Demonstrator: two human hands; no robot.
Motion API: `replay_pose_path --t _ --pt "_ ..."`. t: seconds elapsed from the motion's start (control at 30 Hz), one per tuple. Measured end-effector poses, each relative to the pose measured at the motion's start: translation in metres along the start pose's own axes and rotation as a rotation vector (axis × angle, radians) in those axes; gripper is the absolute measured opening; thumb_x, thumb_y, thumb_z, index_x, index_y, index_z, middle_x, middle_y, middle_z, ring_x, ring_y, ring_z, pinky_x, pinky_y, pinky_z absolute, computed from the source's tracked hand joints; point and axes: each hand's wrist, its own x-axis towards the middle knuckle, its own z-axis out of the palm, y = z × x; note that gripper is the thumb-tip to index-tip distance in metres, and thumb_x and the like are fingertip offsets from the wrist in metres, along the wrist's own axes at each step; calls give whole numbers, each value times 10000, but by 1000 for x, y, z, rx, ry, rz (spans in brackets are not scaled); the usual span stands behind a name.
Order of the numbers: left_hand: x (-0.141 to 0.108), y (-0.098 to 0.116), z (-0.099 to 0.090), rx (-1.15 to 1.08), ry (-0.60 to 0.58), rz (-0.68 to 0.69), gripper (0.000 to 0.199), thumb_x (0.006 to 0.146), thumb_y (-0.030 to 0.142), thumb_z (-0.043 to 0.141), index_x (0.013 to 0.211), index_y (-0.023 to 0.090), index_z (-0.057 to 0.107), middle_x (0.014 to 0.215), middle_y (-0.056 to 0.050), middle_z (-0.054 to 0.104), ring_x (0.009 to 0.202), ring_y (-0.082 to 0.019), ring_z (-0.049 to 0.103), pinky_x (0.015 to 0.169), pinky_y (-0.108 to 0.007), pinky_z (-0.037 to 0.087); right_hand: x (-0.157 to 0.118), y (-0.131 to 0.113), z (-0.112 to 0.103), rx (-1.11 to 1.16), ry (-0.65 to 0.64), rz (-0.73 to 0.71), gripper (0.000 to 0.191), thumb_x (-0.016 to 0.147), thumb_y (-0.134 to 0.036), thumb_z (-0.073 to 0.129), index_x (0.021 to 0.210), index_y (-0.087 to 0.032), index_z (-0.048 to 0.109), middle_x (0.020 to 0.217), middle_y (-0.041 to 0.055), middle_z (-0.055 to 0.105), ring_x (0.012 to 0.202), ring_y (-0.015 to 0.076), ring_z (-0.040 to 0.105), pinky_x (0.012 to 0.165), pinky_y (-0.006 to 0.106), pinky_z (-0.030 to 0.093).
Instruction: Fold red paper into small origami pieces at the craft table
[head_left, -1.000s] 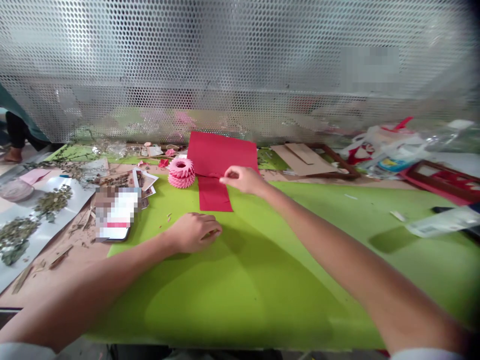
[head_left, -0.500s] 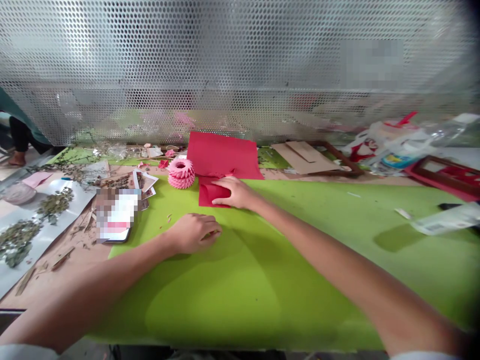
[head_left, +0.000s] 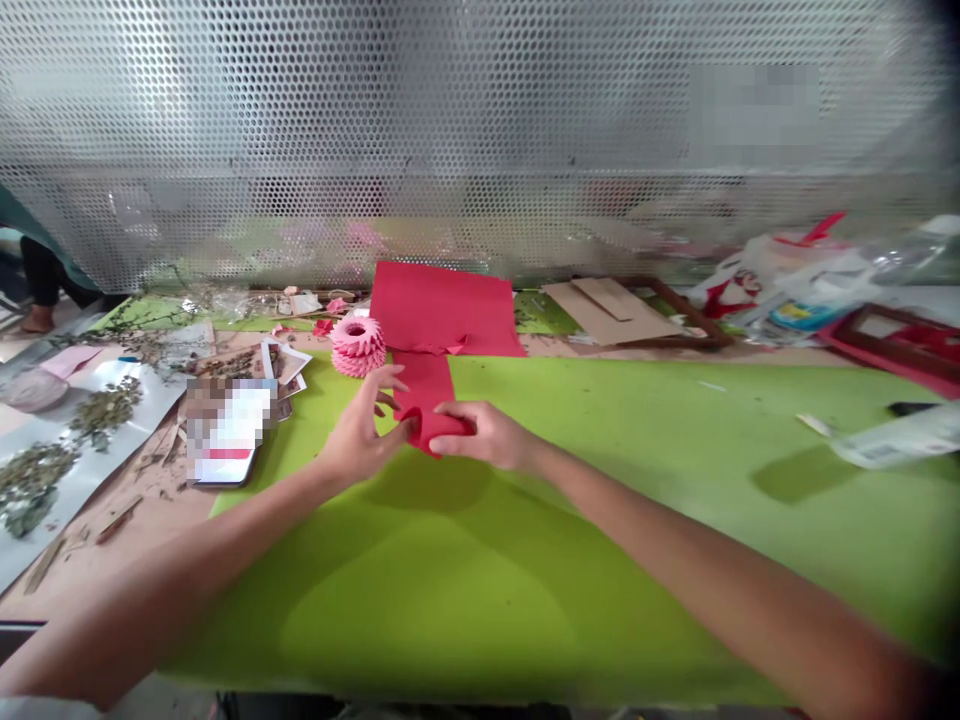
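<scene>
That red paper sheet [head_left: 427, 310] narrows into a folded strip running toward 6 o'clock, right hand [head_left: 480, 437] pinching its crumpled tip, left hand [head_left: 360, 442] spread open, fingertips barely touching it.

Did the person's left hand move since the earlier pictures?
Yes. The left hand moved forward, closer to the pink folded-paper ring stack at the far edge of the green mat.

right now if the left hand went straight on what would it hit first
The left hand would probably meet the red paper strip first; the pink paper stack lies off to its left, though depth is unclear.
</scene>
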Motion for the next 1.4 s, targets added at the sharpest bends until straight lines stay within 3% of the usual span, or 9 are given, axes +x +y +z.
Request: replay_pose_path --t 0.1,0.23,0.37,0.43,0.5,0.7,0.83,1.07,1.4 --pt "-4 1 5 -110 -122 -79 429 840 143 534 1259 202 467 892 -17 633 787 -140 616 722 -264 488 -5 1 13 -12 17 23 438 743 -532 751 961 -158 683 903 47 700 802 203 634 725 309 483" --pt "-8 3 7 -88 -139 -111 420 843 118 497 1256 193 480 813 -1 629 734 -137 604 657 -245 483 -3 5 16 80 70 41 420 736 -534 755 941 -179 664 895 30 688 789 185 620 718 297 470" --pt "-7 4 0 68 -183 70 551 844 226 599 1357 174 404 1217 -133 599 1012 -217 615 890 -375 513 -4 7 12 306 109 125 439 719 -569 753 899 -181 652 765 -4 641 606 114 540 545 236 387" --pt "-7 5 -4 168 -235 233 755 773 307 720 1417 181 347 1432 -180 452 1261 -302 499 1066 -468 417 -7 5 10 383 114 173 439 717 -575 751 882 -179 659 705 -13 621 541 92 484 488 226 328" --pt "-8 6 -6 240 -270 316 874 723 368 786 1444 200 322 1476 -179 426 1361 -338 411 1125 -504 355 -10 3 11 414 93 228 431 723 -570 753 887 -181 670 710 -3 634 539 91 483 483 229 319" --pt "-14 8 1 173 -241 144 431 882 275 640 1294 225 522 1139 -68 707 1022 -205 683 909 -326 536 -13 2 14 274 -66 201 502 762 -635 692 977 -181 679 688 5 645 551 115 528 501 244 354" --pt "-12 8 5 85 -108 -28 343 874 301 661 1199 213 593 1018 -46 739 876 -180 706 769 -271 556 -18 1 12 204 39 72 576 914 -680 425 1131 -194 645 742 26 657 640 145 601 547 255 410" --pt "-11 6 7 -20 -52 -111 361 860 318 666 1191 192 595 937 -50 727 770 -161 680 600 -215 515 -18 -2 21 -67 249 -107 202 913 -368 594 1009 -199 649 929 54 719 763 180 656 659 283 497" --pt "-9 0 6 -40 7 -110 199 899 322 614 1011 190 711 879 -35 741 695 -140 660 625 -226 517 -21 -4 20 -85 325 -184 244 886 -319 636 1105 -210 631 920 43 722 756 173 659 655 282 514"
